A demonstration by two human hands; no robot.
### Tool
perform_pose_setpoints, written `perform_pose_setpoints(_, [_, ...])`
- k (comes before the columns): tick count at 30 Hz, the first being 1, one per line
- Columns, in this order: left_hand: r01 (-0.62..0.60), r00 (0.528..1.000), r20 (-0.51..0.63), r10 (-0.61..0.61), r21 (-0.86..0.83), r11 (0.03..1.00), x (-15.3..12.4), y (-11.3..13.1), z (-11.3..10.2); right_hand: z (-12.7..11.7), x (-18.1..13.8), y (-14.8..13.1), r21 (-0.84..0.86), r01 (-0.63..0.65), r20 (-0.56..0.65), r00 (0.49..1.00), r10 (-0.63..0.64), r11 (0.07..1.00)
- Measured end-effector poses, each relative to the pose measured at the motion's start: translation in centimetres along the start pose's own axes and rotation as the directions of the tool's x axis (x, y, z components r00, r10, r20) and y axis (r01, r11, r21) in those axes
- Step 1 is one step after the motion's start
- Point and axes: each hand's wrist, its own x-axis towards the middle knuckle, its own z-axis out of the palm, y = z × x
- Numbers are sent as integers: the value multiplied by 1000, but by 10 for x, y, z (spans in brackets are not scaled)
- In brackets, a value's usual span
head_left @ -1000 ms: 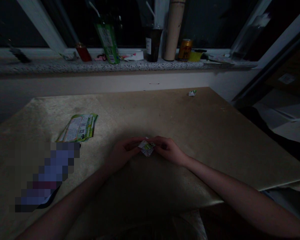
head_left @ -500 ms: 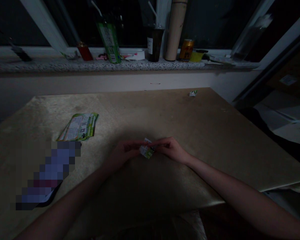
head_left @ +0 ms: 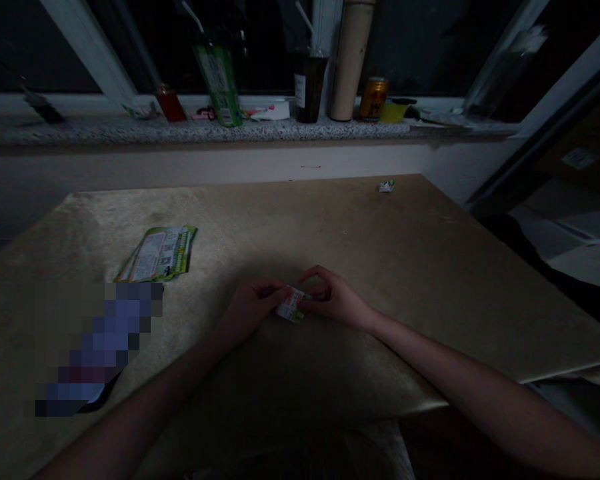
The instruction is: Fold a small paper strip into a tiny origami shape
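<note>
A small folded piece of green-and-white printed paper [head_left: 291, 306] lies low over the tan table [head_left: 360, 253], near its middle. My left hand [head_left: 250, 310] pinches its left side with closed fingertips. My right hand [head_left: 333, 300] pinches the right side, its fingers curled over the paper. Both forearms reach in from the bottom of the picture. The room is dim, so the paper's folds are hard to make out.
A stack of green printed leaflets [head_left: 159, 253] lies at the left of the table, a blurred-out object [head_left: 97, 347] in front of it. A small folded paper scrap [head_left: 386, 186] sits at the far edge. Cups, a can [head_left: 373, 99] and bottles stand on the windowsill [head_left: 80, 130].
The paper has been turned and pressed flatter between my fingers, and both hands have sunk slightly toward the table. Nothing else has moved.
</note>
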Motion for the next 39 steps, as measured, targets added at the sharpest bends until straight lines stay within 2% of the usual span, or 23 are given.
perform_pose_setpoints(7, [-59,993,-99,62,31,998,-4,-7,1,2,3,-5,50,-93,1,996,93,994])
perform_pose_setpoints(11, [-100,986,-125,109,74,992,-5,-10,4,1,4,-5,83,-77,26,997,75,994])
perform_pose_setpoints(14, [-105,991,-86,107,27,994,-4,-9,5,-1,3,-3,91,-41,40,998,38,995])
perform_pose_setpoints(16, [-89,996,2,89,-8,996,-4,-6,3,-2,3,-2,84,-25,33,999,23,996])
perform_pose_setpoints(18, [-55,995,85,55,-1,999,-4,-2,1,-3,3,-2,66,-21,16,1000,20,998])
perform_pose_setpoints(20, [-16,993,113,12,41,999,-4,1,-2,-4,4,-3,61,-32,3,999,32,998])
perform_pose_setpoints(25, [12,995,95,-20,87,996,-2,0,-4,-5,4,-5,86,-50,6,999,50,995])
perform_pose_setpoints(29, [17,999,34,-20,77,997,-5,-1,0,-4,4,-6,69,-79,33,996,77,994])
perform_pose_setpoints(35, [-62,998,-1,63,163,985,-12,6,5,-2,5,-3,46,-149,45,988,147,988])
perform_pose_setpoints(39, [-88,996,1,89,142,986,-11,3,5,-1,4,-4,13,-143,9,990,143,990])
